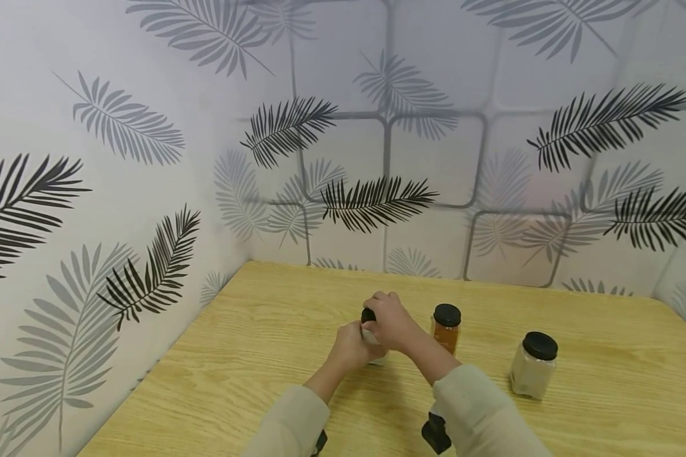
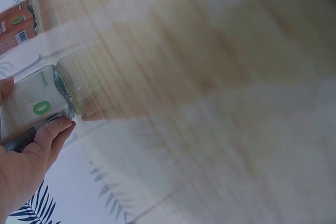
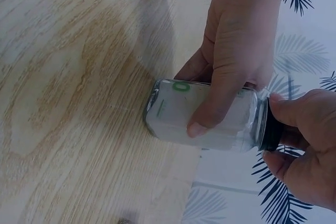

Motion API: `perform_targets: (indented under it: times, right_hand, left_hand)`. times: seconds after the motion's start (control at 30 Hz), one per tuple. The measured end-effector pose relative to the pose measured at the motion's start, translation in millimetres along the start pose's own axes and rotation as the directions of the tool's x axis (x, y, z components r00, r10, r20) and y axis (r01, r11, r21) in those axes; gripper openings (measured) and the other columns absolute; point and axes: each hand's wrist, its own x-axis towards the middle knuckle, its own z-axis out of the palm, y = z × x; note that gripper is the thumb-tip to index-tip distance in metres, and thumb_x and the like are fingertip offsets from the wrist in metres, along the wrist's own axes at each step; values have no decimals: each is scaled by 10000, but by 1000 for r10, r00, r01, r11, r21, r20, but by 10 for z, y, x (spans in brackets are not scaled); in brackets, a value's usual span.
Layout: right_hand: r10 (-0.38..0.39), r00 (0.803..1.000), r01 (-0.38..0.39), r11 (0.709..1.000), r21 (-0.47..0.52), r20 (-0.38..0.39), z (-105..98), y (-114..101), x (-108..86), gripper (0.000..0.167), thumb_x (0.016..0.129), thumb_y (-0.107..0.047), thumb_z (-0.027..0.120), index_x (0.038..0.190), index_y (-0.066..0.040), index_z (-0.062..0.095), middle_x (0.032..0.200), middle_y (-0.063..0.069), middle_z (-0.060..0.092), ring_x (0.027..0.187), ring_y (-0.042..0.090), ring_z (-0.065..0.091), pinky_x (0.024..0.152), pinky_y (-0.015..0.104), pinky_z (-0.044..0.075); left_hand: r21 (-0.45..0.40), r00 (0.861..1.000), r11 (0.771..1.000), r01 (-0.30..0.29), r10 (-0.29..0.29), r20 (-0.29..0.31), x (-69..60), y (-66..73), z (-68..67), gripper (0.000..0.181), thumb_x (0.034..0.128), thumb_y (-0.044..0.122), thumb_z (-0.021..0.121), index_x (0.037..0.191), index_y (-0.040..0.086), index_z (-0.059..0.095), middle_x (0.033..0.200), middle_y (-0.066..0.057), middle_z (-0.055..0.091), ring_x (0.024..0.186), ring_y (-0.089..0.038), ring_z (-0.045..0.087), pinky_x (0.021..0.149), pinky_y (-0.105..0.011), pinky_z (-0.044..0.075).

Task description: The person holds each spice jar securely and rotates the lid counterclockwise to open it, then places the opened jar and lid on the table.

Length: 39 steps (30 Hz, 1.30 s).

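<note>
Evidently pale jar (image 3: 176,111) held 2-handed, just L of amber jar (image 1: 446,339).
L hand (image 1: 350,348) curls round its body, R hand (image 1: 391,322) pinches black lid (image 3: 272,127); base apparently on surface (image 1: 234,362). Poss. tip/skid if R-side force on lid beats L grip.

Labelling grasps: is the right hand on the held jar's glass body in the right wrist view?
No, the right hand grips the black lid, while the left hand holds the glass body.
</note>
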Motion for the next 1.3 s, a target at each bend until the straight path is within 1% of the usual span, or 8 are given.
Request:
perform_targets:
  times: [0.27,0.4,0.5,0.57,0.67,0.77,1.0,1.3]
  right_hand:
    - [-4,997,3,1000,13,75,-38,-13,-13,291,876,-4,594,1164,31,574,1208,196,546,1071,378,465,900,473,415]
    - [-28,996,24,999,43,81,-37,-7,-38,300,884,13,573,1183,40,563,1222,216,529,1094,398,446,912,495,411]
    - [-52,998,49,997,61,45,-23,17,-62,292,883,13,567,1174,41,574,1190,238,518,1064,401,451,878,496,435]
    - [-65,998,65,996,64,-1,-5,42,-75,273,877,-11,588,1147,29,599,1132,234,522,1000,375,466,822,472,458]
    - [-85,993,89,995,39,-76,20,70,-82,241,866,-77,635,1095,-4,639,1031,196,529,895,309,473,731,413,469]
    - [-95,989,99,995,22,-116,38,81,-72,241,851,-120,659,1071,-20,655,972,160,542,848,273,470,703,390,460]
    - [-63,992,65,998,14,-107,57,69,-59,298,850,-102,662,1127,-2,616,1042,170,564,971,340,513,823,444,484]
    - [-28,990,32,999,28,-137,52,89,-80,360,845,-148,677,1154,18,595,1104,188,572,1040,360,521,840,482,481]
  left_hand:
    - [33,999,998,-44,44,-6,0,-20,1,415,781,193,711,1103,-29,574,983,-156,639,837,-248,615,694,-372,533]
    - [48,998,997,-56,56,-10,-9,-41,-23,422,781,212,719,1089,-40,581,998,-163,646,851,-244,621,696,-364,534]
    - [47,999,998,-50,51,-17,-10,-54,-37,400,778,224,728,1044,-43,592,875,-95,626,714,-162,552,583,-279,472]
    - [43,998,997,-57,58,-17,-11,-55,-37,389,776,230,733,1022,-37,596,772,-38,571,627,-118,454,510,-231,381]
    - [30,998,998,-62,62,-11,-16,-44,-31,394,780,242,738,1036,-22,596,695,3,481,584,-110,353,481,-214,289]
    - [19,998,998,-62,62,-14,-29,-35,-30,443,776,241,749,1088,-25,580,746,-23,518,620,-125,381,494,-224,309]
    - [-26,1000,1000,-7,7,-12,-51,-47,-39,473,779,244,749,1111,-21,541,913,-103,573,738,-171,474,567,-263,395]
    - [-20,1000,1000,7,-7,-22,-69,-32,-77,527,766,251,767,1152,-26,537,1035,-158,590,863,-240,556,662,-337,494]
